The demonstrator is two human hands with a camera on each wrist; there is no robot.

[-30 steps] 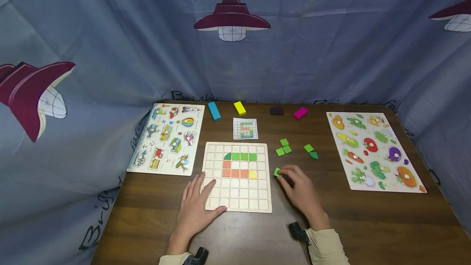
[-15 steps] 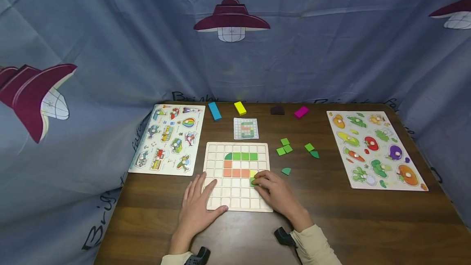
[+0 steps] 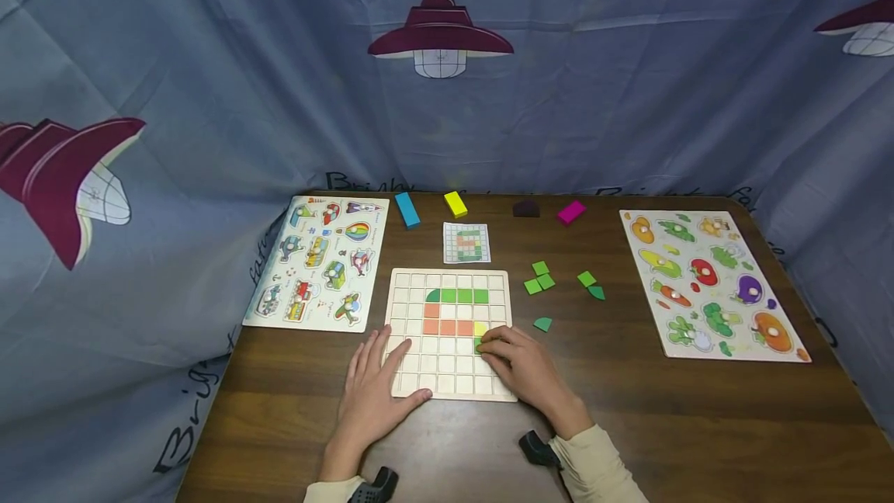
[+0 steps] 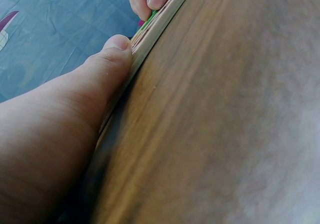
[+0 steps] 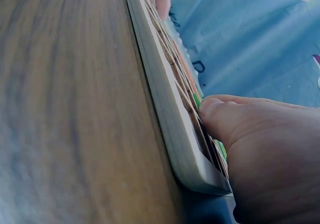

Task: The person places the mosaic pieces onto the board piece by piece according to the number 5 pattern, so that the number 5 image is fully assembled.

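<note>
Right hand: fingers pinch a green tile on the grid board, just below the yellow tile.
Left hand: flat, fingers straight, pressing the board's near-left corner.

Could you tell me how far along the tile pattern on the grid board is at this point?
Done: the grid board holds a green top row and orange tiles with a yellow one. In hand: the right hand presses a green tile into the cell below the yellow, while the left hand steadies the board. Left: six loose green tiles on the table, and many empty cells.
</note>
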